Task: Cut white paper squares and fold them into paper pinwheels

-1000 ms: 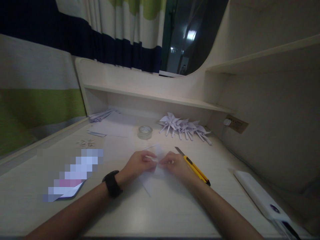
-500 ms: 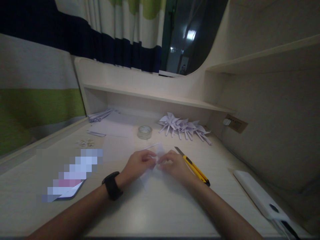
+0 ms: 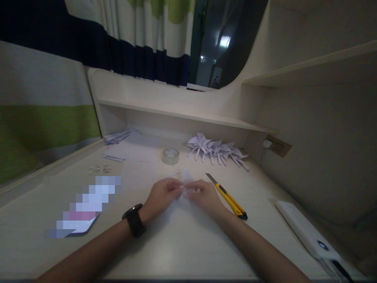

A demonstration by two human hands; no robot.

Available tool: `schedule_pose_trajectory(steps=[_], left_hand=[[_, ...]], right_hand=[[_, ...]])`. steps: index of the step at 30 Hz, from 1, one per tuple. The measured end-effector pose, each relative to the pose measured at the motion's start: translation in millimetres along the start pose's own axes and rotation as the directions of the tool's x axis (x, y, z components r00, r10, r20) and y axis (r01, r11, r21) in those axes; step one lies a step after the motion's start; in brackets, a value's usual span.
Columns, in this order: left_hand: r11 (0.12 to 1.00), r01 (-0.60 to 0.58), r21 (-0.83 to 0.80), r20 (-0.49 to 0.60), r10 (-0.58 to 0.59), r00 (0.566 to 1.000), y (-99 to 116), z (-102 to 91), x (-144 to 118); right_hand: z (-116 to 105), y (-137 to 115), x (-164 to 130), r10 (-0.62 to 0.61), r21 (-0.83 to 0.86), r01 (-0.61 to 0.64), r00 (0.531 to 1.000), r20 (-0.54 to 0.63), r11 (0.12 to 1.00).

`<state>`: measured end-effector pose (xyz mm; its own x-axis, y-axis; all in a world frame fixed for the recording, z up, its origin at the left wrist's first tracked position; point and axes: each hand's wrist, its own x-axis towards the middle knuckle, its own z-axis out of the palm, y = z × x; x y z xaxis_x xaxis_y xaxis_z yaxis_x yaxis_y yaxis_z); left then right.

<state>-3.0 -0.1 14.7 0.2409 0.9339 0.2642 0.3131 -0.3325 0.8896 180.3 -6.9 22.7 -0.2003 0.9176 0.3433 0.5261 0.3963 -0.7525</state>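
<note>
**A:** What have you got in your hands right now?

**B:** A white paper (image 3: 183,184), at the middle of the frame, low over the desk (image 3: 188,243). My left hand (image 3: 161,195) and right hand (image 3: 203,194) meet over it, fingertips almost touching, and both sets of fingers pinch the same small fold. Most of the sheet is hidden under my hands; only a pale corner sticks out toward the top.

**A:** What could go wrong from there?

**B:** I'd say the crease is the weak point. The light is dim and my own fingers cover the edge, so I could press it down crooked without noticing. Pulling the two pinches apart too hard might tear such thin paper. And the knife (image 3: 226,195) lies just right of my right hand, its blade end pointing to the upper left, near the sheet. A careless sweep of my wrist could knock it or catch the blade; I can't tell how far the blade is out.

**A:** Any containers around?

**B:** None that I can see. The shelf (image 3: 188,114) across the upper middle looks bare from here. The tape roll (image 3: 171,155) stands on the desk above my hands, with nothing visible inside its ring. The folded pinwheels (image 3: 216,151) lie in a loose heap at the right of it, straight on the desk, not in any box.
</note>
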Motion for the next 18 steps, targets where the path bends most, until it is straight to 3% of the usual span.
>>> schedule_pose_trajectory(steps=[6,12,18], left_hand=[[1.0,-0.022,0.005,0.045,0.022,0.999,4.8,-4.1,0.4],[0.989,0.061,-0.132,0.028,-0.058,0.998,-2.2,-0.6,3.0],[0.982,0.058,-0.178,0.017,-0.055,0.998,-3.8,-0.3,4.3]], right_hand=[[0.3,-0.7,-0.8,-0.019,0.033,0.02,1.0,-0.016,0.999],[0.7,0.8,-1.2,-0.006,0.042,0.007,1.0,-0.024,0.999],[2.3,1.3,-1.4,-0.004,0.049,0.006,0.999,-0.053,0.999]])
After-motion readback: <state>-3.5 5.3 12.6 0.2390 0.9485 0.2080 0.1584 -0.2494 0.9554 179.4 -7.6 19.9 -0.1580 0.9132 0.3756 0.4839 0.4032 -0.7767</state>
